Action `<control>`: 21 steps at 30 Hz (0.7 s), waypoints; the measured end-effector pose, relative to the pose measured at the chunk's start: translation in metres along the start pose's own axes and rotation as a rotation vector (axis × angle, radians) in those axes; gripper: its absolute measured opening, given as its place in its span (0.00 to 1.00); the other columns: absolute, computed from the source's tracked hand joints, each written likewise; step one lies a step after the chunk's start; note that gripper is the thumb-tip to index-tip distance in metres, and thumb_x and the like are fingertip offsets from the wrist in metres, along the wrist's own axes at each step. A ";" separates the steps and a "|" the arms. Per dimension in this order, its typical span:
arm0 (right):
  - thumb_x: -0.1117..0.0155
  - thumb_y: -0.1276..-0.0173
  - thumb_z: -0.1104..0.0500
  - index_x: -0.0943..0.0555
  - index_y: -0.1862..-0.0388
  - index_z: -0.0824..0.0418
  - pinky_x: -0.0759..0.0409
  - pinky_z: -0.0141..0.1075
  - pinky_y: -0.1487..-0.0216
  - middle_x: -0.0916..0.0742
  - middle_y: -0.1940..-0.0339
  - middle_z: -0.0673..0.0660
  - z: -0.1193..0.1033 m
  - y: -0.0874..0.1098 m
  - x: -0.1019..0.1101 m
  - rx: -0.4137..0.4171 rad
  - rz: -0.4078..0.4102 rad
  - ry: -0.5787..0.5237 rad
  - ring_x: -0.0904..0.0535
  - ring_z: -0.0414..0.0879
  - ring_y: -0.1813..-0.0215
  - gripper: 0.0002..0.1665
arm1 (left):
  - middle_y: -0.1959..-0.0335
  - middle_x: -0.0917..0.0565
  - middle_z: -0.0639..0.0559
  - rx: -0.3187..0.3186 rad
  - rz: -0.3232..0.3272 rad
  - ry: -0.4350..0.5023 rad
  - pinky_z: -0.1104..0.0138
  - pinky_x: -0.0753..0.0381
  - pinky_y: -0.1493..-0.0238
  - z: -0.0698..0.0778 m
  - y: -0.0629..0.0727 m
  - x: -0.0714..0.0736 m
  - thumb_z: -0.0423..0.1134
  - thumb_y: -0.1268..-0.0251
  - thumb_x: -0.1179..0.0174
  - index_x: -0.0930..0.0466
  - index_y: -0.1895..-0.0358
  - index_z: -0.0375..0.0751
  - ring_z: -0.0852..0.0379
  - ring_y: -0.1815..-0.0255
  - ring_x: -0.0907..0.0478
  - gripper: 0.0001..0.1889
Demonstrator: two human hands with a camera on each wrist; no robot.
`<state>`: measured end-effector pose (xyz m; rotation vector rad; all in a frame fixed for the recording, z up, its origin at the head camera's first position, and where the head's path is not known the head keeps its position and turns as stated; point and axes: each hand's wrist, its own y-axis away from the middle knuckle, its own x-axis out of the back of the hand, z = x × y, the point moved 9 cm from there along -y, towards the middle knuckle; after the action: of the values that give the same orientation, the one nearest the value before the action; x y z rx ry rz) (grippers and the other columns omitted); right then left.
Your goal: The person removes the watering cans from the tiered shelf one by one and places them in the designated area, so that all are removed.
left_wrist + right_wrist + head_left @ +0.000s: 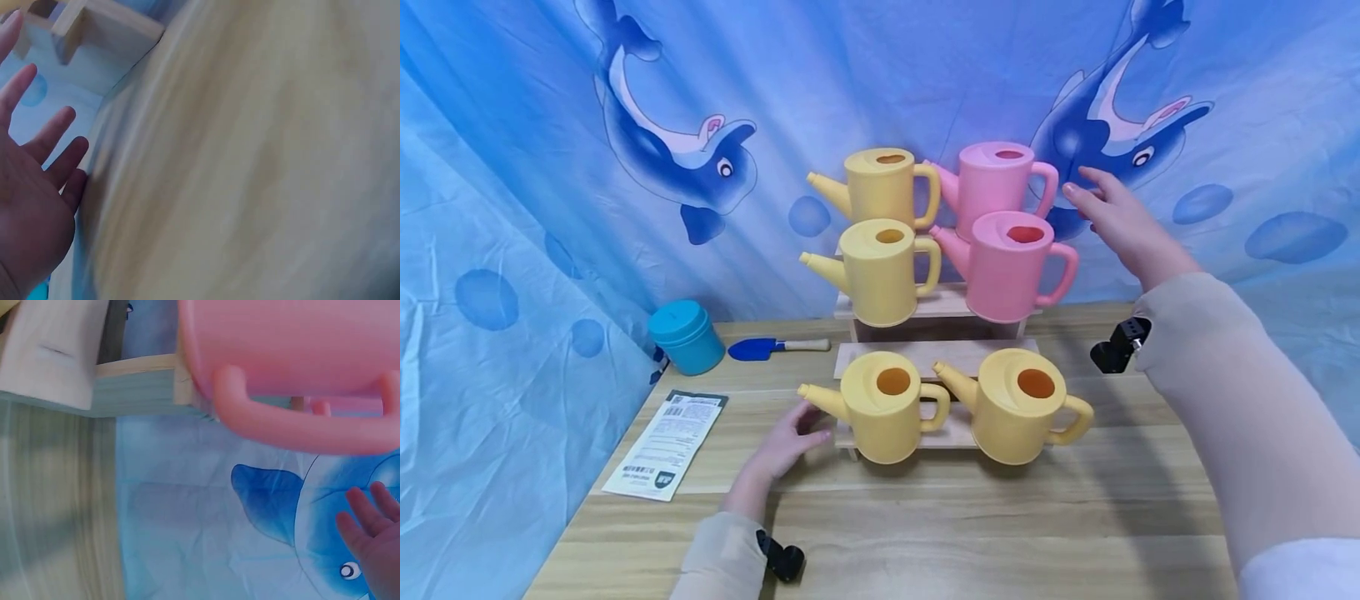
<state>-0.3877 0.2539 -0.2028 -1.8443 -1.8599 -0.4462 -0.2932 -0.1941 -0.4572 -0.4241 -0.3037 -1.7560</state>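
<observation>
Six toy-like watering cans stand on a stepped wooden rack [936,352]. On the right of the upper steps are a rear pink watering can [992,187] and a front pink watering can [1006,275]. To their left stand a rear yellow can [880,187] and a front yellow can [878,279]. The lowest step bears a left yellow can [883,425] and a right yellow can [1015,417]. My left hand [786,442], fingers spread and holding nothing, is beside the left can's spout. My right hand [1120,217] is raised, empty, right of the pink handles, fingers extended.
On the wooden table [925,533], a teal lidded tin [687,337] stands at the back left. A blue trowel [756,348] with a pale handle lies beside it. Nearer is a white printed packet [668,446]. A blue dolphin curtain [880,75] hangs behind the rack.
</observation>
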 end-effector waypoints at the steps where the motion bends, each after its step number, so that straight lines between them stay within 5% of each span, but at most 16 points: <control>1: 0.59 0.36 0.27 0.61 0.24 0.41 0.50 0.66 0.36 0.50 0.24 0.61 -0.002 -0.002 0.000 0.000 0.007 -0.001 0.53 0.62 0.27 0.48 | 0.35 0.32 0.43 0.010 -0.008 -0.004 0.44 0.47 0.34 -0.001 0.000 -0.003 0.46 0.46 0.33 0.34 0.34 0.47 0.42 0.33 0.38 0.34; 11: 0.55 0.41 0.25 0.61 0.26 0.32 0.51 0.67 0.36 0.51 0.23 0.53 -0.020 -0.017 -0.009 -0.033 0.012 0.002 0.59 0.59 0.25 0.49 | 0.38 0.28 0.45 0.021 -0.020 -0.032 0.48 0.40 0.36 -0.001 -0.004 -0.022 0.49 0.45 0.33 0.30 0.38 0.47 0.45 0.37 0.34 0.31; 21: 0.54 0.45 0.22 0.61 0.27 0.29 0.48 0.64 0.35 0.50 0.23 0.49 -0.024 -0.038 -0.021 -0.052 0.016 -0.010 0.55 0.57 0.25 0.51 | 0.37 0.29 0.46 -0.005 -0.029 -0.020 0.48 0.42 0.35 -0.003 -0.006 -0.023 0.49 0.45 0.33 0.31 0.37 0.48 0.45 0.35 0.35 0.31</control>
<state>-0.4237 0.2219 -0.1900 -1.8972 -1.8558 -0.4848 -0.2955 -0.1741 -0.4702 -0.4429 -0.3214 -1.7817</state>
